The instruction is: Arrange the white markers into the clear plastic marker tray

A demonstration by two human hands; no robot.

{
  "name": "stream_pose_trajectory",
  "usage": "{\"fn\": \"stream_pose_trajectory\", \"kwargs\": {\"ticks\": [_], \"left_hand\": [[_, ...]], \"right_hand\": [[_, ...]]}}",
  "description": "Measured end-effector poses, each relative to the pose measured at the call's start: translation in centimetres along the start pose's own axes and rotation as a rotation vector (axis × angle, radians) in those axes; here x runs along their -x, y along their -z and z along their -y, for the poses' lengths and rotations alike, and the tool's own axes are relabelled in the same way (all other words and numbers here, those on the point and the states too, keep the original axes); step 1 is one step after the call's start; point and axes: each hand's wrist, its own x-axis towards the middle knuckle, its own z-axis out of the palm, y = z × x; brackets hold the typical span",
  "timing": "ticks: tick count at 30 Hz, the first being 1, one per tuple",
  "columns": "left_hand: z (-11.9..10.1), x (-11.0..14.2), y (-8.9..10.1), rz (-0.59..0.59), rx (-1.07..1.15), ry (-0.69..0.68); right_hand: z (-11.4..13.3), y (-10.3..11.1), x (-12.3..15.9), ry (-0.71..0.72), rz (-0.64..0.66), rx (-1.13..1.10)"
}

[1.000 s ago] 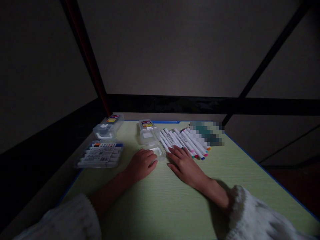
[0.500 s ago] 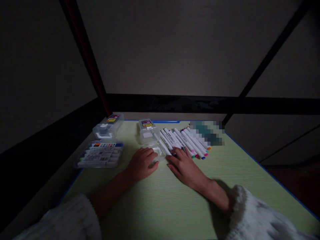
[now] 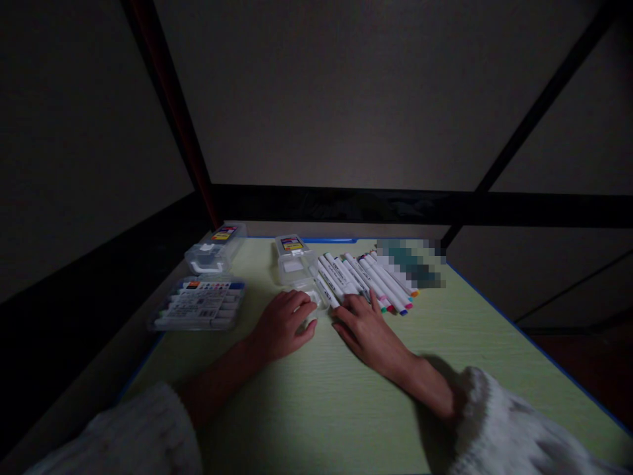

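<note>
My left hand [image 3: 284, 323] is curled over the near edge of a clear plastic case [image 3: 320, 302], thumb below the fingers. The case lies unfolded, its labelled half [image 3: 293, 265] farther back. My right hand [image 3: 368, 328] rests palm down, fingers spread, its fingertips on the near ends of several white markers [image 3: 337, 274]. One marker [image 3: 325, 287] at the left of the row slants down between the case and my right index finger. More white markers [image 3: 386, 284] with coloured ends lie to the right. My right fingertips partly cover the marker ends.
A filled clear case of markers [image 3: 198, 305] lies at the left table edge. Behind it stands another clear case [image 3: 217, 249] with a white handle. A blue strip [image 3: 329, 241] runs along the back edge. A pixelated patch [image 3: 410, 262] covers the table's back right.
My right fingers have shifted slightly on the marker ends, and the leftmost marker now shows its printed side. My left hand stays almost where it was.
</note>
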Motion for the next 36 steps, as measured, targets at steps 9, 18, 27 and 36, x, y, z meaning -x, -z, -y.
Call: {"fn": "stream_pose_trajectory", "kwargs": {"ticks": [9,18,27,36], "left_hand": [[-0.5,-0.2,0.5,0.007,-0.016,-0.058],[-0.7,-0.2,0.5,-0.001,-0.024,-0.088],[-0.8,-0.2,0.6,0.015,-0.029,-0.106],[-0.8,-0.2,0.6,0.017,-0.016,-0.095]], "right_hand": [[-0.2,-0.2,0.1,-0.018,-0.014,0.034],[0.0,0.6,0.0,-0.047,0.004,0.045],[0.2,0.7,0.1,-0.04,0.006,0.05],[0.1,0.4,0.3,-0.001,-0.021,-0.041]]}}
